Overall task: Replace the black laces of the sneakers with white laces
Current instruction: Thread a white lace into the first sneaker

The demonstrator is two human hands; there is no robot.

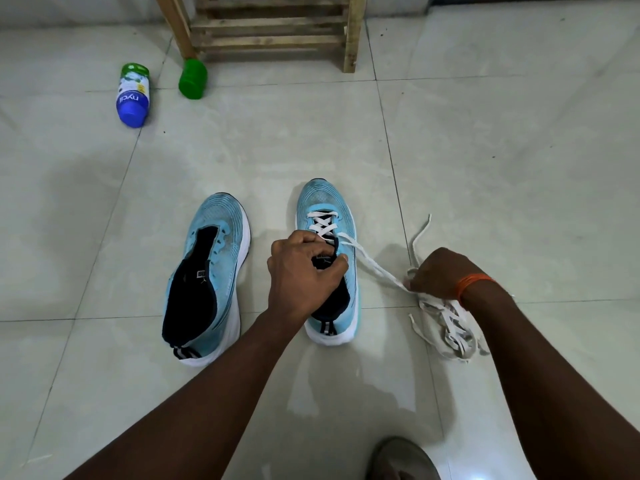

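Lying beyond the sneakers [212,220], a bottle [132,95] lettered "nycil".

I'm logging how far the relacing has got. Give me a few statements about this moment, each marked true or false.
1. The partly laced sneaker has white lace crossed through its front eyelets. True.
2. The other sneaker is laced in black. False: its eyelets show no lace.
3. The left hand grips the partly laced sneaker at its opening. True.
4. The right hand lies flat and empty. False: it holds the white lace, drawn out sideways from the sneaker.
5. The blue-capped bottle stands upright. False: it lies on its side on the tiled floor.
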